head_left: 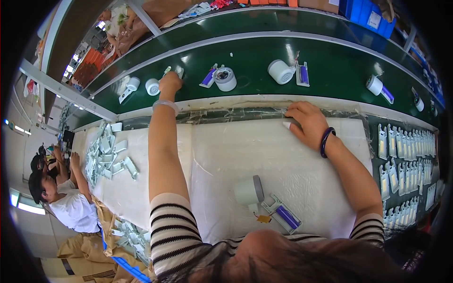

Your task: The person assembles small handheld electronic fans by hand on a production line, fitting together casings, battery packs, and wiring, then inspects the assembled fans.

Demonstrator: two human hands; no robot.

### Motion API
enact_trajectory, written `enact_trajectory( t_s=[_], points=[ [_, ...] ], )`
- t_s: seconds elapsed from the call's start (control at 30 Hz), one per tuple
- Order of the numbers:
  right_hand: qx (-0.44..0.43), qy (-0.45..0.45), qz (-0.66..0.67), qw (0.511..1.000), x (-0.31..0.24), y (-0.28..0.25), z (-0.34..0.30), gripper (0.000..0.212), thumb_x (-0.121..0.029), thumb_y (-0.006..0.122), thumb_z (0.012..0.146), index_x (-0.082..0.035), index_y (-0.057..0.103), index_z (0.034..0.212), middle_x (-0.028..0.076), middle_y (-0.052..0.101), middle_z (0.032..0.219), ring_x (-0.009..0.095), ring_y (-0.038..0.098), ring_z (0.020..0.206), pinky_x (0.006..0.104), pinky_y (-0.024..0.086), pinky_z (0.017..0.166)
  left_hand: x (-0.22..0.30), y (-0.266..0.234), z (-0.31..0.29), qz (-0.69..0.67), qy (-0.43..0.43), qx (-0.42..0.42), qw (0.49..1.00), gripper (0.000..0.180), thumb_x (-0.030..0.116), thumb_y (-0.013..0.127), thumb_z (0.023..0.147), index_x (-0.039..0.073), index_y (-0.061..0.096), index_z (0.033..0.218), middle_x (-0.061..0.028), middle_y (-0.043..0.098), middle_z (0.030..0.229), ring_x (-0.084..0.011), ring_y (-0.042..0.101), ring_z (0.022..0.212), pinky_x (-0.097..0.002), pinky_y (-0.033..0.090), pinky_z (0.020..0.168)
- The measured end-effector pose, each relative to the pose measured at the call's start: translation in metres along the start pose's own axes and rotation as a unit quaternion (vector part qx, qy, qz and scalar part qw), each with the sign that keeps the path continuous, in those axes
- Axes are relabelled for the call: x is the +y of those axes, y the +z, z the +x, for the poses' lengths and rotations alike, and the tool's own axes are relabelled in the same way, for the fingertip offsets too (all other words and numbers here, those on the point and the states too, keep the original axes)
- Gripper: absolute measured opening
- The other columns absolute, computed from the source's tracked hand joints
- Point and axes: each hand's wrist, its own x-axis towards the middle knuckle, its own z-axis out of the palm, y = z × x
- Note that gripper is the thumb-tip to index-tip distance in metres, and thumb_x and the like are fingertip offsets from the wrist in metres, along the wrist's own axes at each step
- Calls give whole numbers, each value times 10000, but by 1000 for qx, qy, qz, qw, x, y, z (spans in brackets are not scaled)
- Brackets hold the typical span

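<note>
My left hand [170, 83] reaches far forward onto the green conveyor belt [255, 75], its fingers closed on a small white part [179, 71] at the belt's near side. My right hand [306, 121] rests palm down on the far edge of the white work mat [226, 151], holding nothing. Close to my body lies a white round lamp head [249, 191] joined to a grey open box with a purple piece [283, 214].
White lamp heads [225, 78] [281, 71] and purple-centred boxes ride the belt. A heap of grey-white plates [104, 155] lies at the mat's left. Rows of white parts [406, 151] stand at the right. Other people sit at the left [56, 188].
</note>
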Motion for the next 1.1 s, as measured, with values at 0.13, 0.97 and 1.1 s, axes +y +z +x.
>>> enact_trajectory(
  t_s=[0.13,0.97,1.1],
  points=[
    [3,0,3,1000,-1,1,0,275,-92,641,749,-41,609,1018,131,562,1094,322,520,1047,407,422,916,-14,-7,0,-217,-37,-131,967,325,262,654,764,38,614,995,-181,654,959,-272,659,856,-388,541,707],
    [-79,-138,283,946,-19,-32,11,360,-45,638,701,-71,618,1059,114,652,971,307,600,927,390,453,813,120,-99,-284,-580,364,-529,501,412,153,575,900,40,454,1277,-83,637,948,-91,602,713,-242,493,620],
    [-183,4,364,913,-26,-45,7,216,-54,662,721,-53,670,937,59,640,742,159,581,659,290,455,643,112,-87,-277,-507,431,-598,447,396,29,571,791,4,463,1171,-88,649,966,-132,649,824,-269,498,646]
  ],
)
